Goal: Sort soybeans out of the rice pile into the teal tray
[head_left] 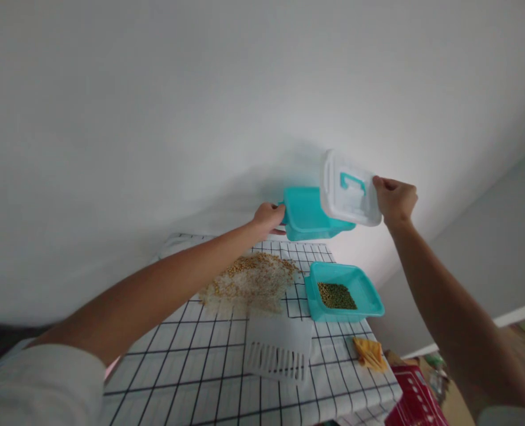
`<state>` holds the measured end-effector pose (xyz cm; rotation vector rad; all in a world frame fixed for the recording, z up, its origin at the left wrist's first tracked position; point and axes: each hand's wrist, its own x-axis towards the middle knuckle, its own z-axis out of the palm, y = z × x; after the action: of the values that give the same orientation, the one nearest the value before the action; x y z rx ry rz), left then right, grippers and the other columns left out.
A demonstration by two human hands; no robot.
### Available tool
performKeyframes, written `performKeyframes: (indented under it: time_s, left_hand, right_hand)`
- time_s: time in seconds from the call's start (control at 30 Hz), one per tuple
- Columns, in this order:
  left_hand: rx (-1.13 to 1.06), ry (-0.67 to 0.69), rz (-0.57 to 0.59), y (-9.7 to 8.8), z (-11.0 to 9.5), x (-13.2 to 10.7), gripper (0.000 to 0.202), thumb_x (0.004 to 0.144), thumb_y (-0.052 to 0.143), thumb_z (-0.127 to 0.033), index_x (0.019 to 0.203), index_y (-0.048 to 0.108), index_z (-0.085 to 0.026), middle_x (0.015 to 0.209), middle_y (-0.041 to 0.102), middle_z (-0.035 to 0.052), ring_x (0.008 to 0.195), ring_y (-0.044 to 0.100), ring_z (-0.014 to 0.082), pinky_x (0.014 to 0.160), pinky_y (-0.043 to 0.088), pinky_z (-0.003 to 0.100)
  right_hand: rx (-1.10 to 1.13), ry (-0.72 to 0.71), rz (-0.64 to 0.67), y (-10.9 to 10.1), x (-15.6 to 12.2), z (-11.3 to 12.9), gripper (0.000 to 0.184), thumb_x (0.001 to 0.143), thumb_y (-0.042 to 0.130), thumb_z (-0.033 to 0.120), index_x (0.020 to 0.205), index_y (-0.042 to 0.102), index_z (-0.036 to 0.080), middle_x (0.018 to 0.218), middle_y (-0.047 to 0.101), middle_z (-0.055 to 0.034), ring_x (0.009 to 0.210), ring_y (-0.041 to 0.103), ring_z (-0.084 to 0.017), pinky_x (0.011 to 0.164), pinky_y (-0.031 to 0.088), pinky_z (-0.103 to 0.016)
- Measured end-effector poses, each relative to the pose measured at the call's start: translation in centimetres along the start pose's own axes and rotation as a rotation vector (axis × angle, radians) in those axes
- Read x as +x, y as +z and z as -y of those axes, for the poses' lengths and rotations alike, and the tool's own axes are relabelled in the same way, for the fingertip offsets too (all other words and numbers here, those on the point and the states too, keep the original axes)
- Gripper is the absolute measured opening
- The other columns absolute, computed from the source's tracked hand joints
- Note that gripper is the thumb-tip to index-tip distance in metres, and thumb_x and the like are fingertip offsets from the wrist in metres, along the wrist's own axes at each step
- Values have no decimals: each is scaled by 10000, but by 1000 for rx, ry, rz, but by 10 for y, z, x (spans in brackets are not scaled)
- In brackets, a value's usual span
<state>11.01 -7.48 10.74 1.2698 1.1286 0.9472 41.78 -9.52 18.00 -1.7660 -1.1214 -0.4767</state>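
My left hand [270,219] grips the left end of a teal plastic box [304,213], which is raised above the far edge of the table. The part of the box that shows inside is bare; its right side is hidden behind a white lid [351,192] with a teal handle. That lid is held up by its right edge in my right hand [395,200], fingers closed. Below on the table stands a second teal box [369,296] with green beans [337,296] in it. Left of it a pile of mixed grains [253,275] is spread on the cloth.
A white slotted plastic piece [279,346] lies in front of the grain. An orange cloth [370,354] rests near the table's right edge. The table has a white checked cloth [191,361], with the wall close behind. A red box [415,396] stands on the floor at right.
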Motion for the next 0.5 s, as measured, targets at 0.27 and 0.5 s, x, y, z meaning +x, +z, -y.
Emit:
performKeyframes:
  time_s: [0.27,0.5]
  left_hand:
    - [85,-11,-62,-95,7,-25,264,922,647,-415,949,688,-156,948,747,70,770,709,182,698,607,339]
    - [89,-20,-103,-155,0,-54,218,819,658,-400,821,722,-192,899,788,97,776,727,210,676,597,295]
  right_hand:
    - [-220,324,167,-11,22,-78,333,979,613,437,1225,649,214,1264,657,-94,1103,658,-225,931,558,-424]
    - [-412,333,562,59,-34,-119,350,977,624,393,1269,618,200,1310,624,-97,1109,645,-226,935,562,-442]
